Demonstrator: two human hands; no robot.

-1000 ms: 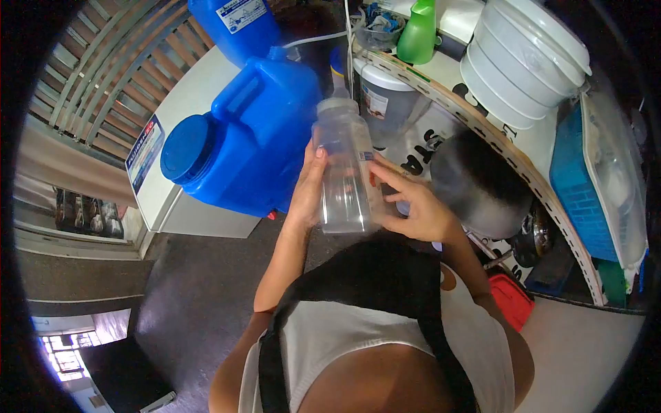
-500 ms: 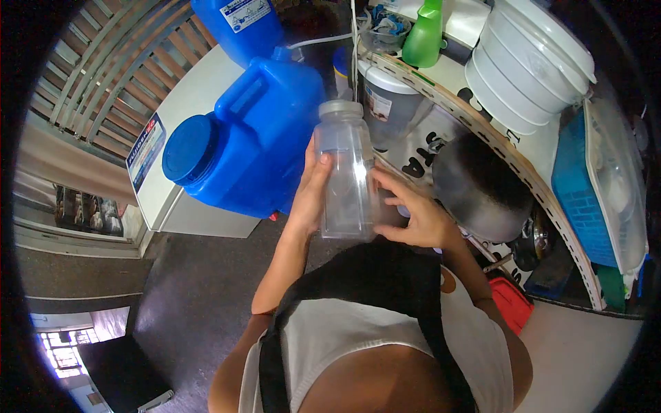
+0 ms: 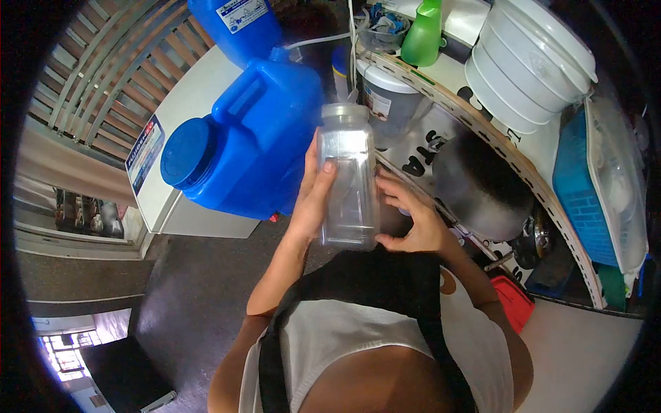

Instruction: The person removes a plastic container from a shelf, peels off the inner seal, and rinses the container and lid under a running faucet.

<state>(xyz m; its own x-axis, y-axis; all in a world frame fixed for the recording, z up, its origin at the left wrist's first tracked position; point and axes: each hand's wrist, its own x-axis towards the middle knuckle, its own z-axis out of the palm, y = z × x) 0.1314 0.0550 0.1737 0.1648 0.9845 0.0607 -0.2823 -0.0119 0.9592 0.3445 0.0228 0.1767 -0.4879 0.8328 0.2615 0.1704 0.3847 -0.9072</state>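
Observation:
A clear, square-sided plastic bottle (image 3: 349, 199) with a pale lid stands out in front of my body, its top pointing away from me. My left hand (image 3: 314, 193) grips its left side, the thumb lying on the front face. On the other side, my right hand (image 3: 414, 219) has its fingertips and thumb against the bottle's right edge, fingers curved. Just beyond and to the left is a large blue jug (image 3: 275, 138) with a round screw cap.
A white box-like appliance (image 3: 165, 206) bears the jug and another blue container (image 3: 237, 31). At right, a shelf (image 3: 482, 120) holds a green spray bottle (image 3: 422, 34), white stacked tubs (image 3: 523, 65) and a blue basket (image 3: 582, 186). A dark pan (image 3: 478, 186) sits below.
The bottle has tilted and moved slightly toward my body. Both hands have moved with it, and my right fingers have come closer around its side.

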